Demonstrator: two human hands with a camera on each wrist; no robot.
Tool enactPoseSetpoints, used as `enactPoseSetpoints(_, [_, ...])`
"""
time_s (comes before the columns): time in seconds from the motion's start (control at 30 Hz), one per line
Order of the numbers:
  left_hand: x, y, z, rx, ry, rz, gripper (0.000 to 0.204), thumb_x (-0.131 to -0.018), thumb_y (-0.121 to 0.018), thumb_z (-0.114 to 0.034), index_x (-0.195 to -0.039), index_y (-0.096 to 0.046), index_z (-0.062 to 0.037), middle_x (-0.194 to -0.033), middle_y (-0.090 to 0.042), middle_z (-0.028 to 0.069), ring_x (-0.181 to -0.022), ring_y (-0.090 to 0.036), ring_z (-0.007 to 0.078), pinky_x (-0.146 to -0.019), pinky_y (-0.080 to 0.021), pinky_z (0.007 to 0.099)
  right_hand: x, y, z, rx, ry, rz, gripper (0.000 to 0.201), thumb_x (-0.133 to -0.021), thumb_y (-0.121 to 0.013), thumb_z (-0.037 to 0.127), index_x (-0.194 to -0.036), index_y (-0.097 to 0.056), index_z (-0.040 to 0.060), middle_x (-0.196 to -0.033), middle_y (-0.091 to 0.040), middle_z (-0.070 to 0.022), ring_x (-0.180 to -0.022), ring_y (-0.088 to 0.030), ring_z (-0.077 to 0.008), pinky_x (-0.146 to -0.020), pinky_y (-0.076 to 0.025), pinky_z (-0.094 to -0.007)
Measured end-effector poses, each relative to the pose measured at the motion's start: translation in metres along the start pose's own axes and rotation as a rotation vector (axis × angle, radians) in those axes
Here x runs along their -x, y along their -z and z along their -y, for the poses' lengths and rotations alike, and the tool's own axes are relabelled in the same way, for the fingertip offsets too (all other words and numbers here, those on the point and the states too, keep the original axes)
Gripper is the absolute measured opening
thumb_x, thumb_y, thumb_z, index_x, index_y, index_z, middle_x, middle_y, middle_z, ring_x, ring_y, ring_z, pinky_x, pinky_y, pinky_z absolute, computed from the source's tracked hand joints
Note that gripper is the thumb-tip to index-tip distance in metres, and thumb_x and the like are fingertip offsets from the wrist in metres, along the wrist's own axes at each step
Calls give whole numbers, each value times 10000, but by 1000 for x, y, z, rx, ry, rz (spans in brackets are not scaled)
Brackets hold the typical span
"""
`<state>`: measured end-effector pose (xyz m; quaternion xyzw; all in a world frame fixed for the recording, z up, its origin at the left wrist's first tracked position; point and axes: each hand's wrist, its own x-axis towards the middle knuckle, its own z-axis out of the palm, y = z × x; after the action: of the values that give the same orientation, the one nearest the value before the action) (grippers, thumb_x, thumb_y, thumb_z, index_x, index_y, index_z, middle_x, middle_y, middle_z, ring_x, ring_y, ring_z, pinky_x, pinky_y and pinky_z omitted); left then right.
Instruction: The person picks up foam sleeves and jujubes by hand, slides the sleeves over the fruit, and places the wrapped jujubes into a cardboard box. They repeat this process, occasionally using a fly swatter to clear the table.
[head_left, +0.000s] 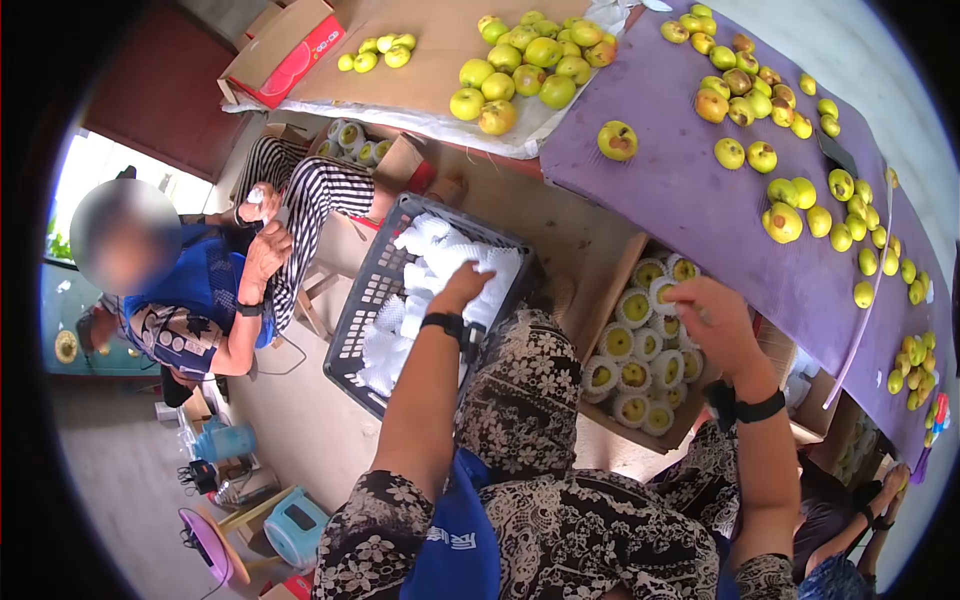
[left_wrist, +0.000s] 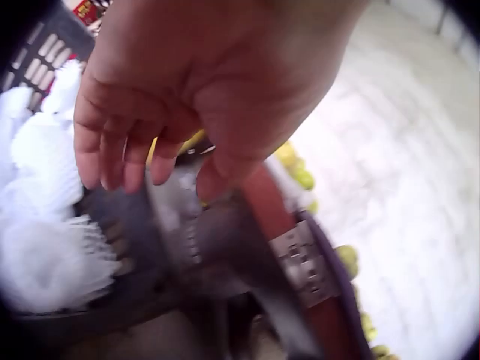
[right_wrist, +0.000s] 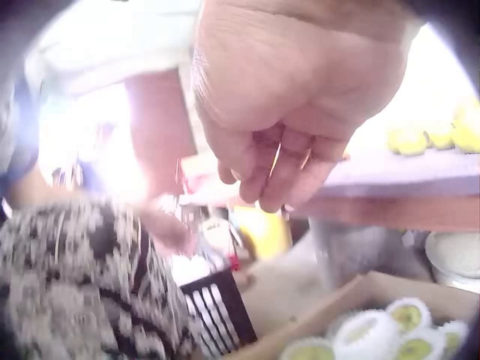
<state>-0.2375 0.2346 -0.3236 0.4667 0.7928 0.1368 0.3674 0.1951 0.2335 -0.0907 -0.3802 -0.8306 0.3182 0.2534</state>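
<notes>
My left hand (head_left: pixel 465 288) hovers over a dark plastic crate (head_left: pixel 345 335) holding a heap of white foam net sleeves (head_left: pixel 425 268). In the left wrist view the fingers of this hand (left_wrist: pixel 180 112) hang loosely bent with nothing between them, and foam sleeves (left_wrist: pixel 45 180) lie to one side. My right hand (head_left: pixel 718 325) is above a cardboard box (head_left: pixel 625 270) packed with yellow-green fruits in foam sleeves (head_left: pixel 645 345). Its fingertips overlap the box's far right corner in the head view. The right wrist view shows this hand (right_wrist: pixel 292 112) with relaxed fingers and no object in it.
A purple-covered table (head_left: pixel 640 195) with loose, partly blemished fruits (head_left: pixel 740 100) stands at the upper right. Beside it, a brown surface (head_left: pixel 420 60) bears more fruits and a red carton (head_left: pixel 290 55). Another person (head_left: pixel 200 290) sits at left, holding something white. A teal container (head_left: pixel 295 525) stands lower left.
</notes>
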Motion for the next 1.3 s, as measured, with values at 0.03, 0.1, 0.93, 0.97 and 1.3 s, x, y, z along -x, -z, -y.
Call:
enactPoseSetpoints(0.03, [8,-9,6,60,91,59,547,-781,-719,-352,-1187,-616,0,-1096,-664,238,-1078,-620,364,-938,-479,383,-4,3,7,-153,-52,-161,161,-834,-578,-29,-960,-661,29,-914,-665,-89,-845,-639,-229,-768,-500,-308])
enactPoseSetpoints(0.1, [6,-21,30,-109,-13,94,524,-764,-716,-319,-1166,-631,6,-1116,-658,231,-1082,-616,362,-941,-478,395,0,4,11,-261,-73,-264,142,-840,-577,-32,-945,-661,14,-918,-670,-94,-843,-640,-211,-766,-495,-296])
enactPoseSetpoints(0.93, [143,-83,-359,1123,-776,670,290,-873,-687,-180,-1094,-571,-31,-996,-593,6,-935,-539,86,-815,-459,270,11,49,-81,-623,-178,-616,450,-955,-499,71,-1386,-422,-34,-1354,-481,-113,-1234,-474,-209,-1049,-363,-349])
enactPoseSetpoints(0.97, [138,-89,-357,1245,-767,773,283,-892,-672,-174,-1118,-573,-35,-1024,-588,-5,-951,-531,77,-835,-450,259,7,50,-80,-465,-177,-596,456,-937,-505,50,-1382,-435,-24,-1354,-482,-123,-1253,-463,-223,-1054,-359,-356])
enactPoseSetpoints(1.3, [115,-89,-355,994,-714,589,333,-817,-700,-45,-1130,-589,-17,-1036,-610,36,-962,-559,107,-840,-465,283,3,50,-90,-126,-132,-545,458,-846,-543,7,-1303,-527,19,-1293,-514,-130,-1188,-511,-237,-1015,-394,-373])
